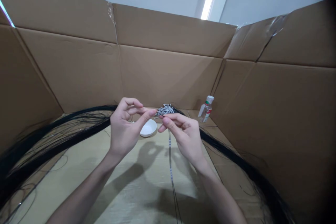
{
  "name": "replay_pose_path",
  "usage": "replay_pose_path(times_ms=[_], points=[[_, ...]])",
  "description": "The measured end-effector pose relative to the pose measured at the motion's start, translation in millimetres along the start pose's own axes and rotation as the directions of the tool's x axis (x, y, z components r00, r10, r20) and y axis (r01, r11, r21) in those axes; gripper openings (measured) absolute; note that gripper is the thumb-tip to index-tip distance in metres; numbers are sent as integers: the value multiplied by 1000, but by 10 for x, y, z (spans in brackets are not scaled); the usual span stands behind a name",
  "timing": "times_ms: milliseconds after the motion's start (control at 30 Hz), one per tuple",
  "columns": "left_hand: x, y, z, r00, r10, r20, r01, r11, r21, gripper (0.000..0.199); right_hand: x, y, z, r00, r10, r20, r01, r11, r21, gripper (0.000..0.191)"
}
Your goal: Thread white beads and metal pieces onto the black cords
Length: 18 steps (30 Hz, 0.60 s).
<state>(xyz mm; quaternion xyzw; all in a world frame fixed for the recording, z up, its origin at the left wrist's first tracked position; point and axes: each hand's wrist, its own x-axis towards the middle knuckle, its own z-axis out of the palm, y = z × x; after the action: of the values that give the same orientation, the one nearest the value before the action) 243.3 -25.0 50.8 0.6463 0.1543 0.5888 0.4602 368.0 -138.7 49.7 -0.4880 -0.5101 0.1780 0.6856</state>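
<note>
My left hand (126, 126) is raised over the table, with thumb and index finger closed in a pinch. What lies between those fingertips is too small to make out. Close beside it, my right hand (185, 131) pinches a thin dark cord between thumb and index finger. From there a doubled black cord (170, 157) hangs down toward me, with small pale beads in two short groups along it. Just behind the fingertips lies a heap of black-and-white beaded pieces (167, 109), partly hidden by my hands. A white bowl (148, 128) stands beyond my left hand.
Bundles of black cord curve along the left (78, 131) and right (236, 157) sides. A clear bottle with a white cap (206, 110) stands at the back right. Tall cardboard walls (170, 73) enclose the pale tabletop (126, 199) at the back and sides.
</note>
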Motion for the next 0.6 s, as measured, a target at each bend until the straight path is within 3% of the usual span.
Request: replay_pose_path(times_ms=[167, 300, 433, 533, 600], points=[[25, -19, 15, 998, -14, 60, 16, 999, -43, 40, 3, -12, -28, 990, -70, -123, 58, 994, -97, 13], [158, -200, -27, 976, -17, 216, 27, 999, -40, 41, 23, -5, -57, 991, -72, -114, 58, 991, -120, 13], [423, -730, -115, 911, -107, 398, 29, 980, 197, 38, 28, -21, -94, 991, -84, -104, 68, 987, -145, 12], [531, -1201, -167, 806, -243, 540, 44, 934, 354, 31, 6, -52, -107, 992, -101, -69, 89, 983, -159, 10], [516, -1457, -175, 755, -314, 575, 26, 891, 452, 29, -15, -72, -104, 993, -110, -43, 103, 984, -148, 9]])
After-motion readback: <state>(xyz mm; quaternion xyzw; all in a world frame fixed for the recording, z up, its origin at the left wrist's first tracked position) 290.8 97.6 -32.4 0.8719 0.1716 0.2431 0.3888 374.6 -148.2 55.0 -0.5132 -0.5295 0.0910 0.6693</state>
